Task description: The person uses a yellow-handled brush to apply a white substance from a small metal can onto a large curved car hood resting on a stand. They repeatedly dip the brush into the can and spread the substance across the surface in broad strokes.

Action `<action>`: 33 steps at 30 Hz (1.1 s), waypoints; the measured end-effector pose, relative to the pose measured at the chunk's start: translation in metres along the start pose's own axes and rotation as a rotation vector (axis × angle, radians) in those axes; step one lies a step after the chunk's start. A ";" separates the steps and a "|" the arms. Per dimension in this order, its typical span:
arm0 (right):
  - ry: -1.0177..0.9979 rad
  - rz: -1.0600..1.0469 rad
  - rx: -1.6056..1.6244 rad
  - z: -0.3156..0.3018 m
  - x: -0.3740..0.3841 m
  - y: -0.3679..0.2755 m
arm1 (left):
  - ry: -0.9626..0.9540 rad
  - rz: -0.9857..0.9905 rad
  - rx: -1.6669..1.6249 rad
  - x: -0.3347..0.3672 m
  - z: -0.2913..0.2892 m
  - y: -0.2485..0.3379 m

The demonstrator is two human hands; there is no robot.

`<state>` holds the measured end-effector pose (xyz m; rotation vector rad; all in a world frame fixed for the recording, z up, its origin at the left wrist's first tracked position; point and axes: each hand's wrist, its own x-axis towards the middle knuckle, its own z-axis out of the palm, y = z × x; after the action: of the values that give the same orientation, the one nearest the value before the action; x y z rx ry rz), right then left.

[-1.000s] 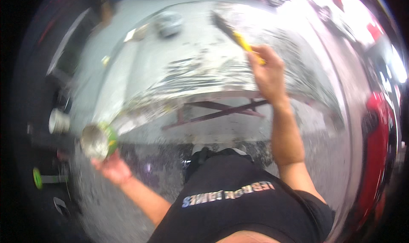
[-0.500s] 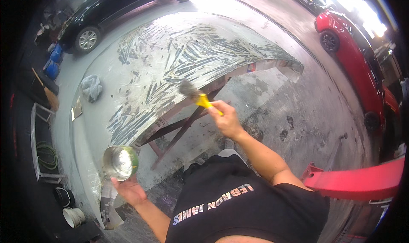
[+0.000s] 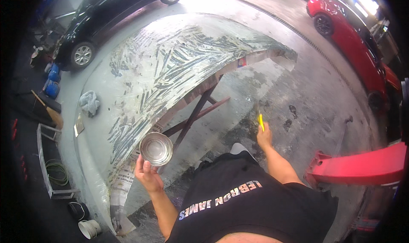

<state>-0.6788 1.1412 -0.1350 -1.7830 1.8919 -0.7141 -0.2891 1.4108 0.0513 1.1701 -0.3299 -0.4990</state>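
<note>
My left hand (image 3: 149, 175) is wrapped round a metal can (image 3: 156, 149), tilted so that its silvery inside and ribbed wall show. The can is over the near edge of a large curved panel (image 3: 170, 68), whose pale coating is broken by many dark streaks. Out to the right, away from the panel, my right hand (image 3: 264, 134) grips a paintbrush by its yellow handle (image 3: 261, 121). The bristles point away from me and are hard to make out against the floor. Newspaper (image 3: 125, 178) hangs along the panel's near edge.
A dark trestle (image 3: 196, 113) stands under the panel. On its left lie a grey-blue cloth (image 3: 89, 103) and a small flat plate (image 3: 79, 125). A red metal arm (image 3: 358, 164) juts in at right. Dark (image 3: 115, 13) and red (image 3: 349, 38) cars stand beyond; a white bucket (image 3: 89, 229) is lower left.
My right hand has drawn the paintbrush off the panel, to the right and nearer me. My left hand has moved right and slightly up, turning the can's mouth more toward the view.
</note>
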 end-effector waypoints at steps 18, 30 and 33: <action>-0.254 0.062 -0.011 -0.026 0.075 0.166 | 1.323 -0.550 0.089 -0.335 -0.142 -0.163; -0.670 -0.139 -0.244 -0.022 0.037 0.237 | 1.898 -0.257 -0.156 -0.578 -0.065 -0.142; -0.722 -0.275 -0.252 -0.001 0.032 0.206 | 1.992 -0.233 -0.245 -0.608 -0.073 -0.152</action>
<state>-0.8406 1.1161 -0.2650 -2.0974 1.2989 0.1133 -0.7973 1.7467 -0.1113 0.9724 1.5336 0.5550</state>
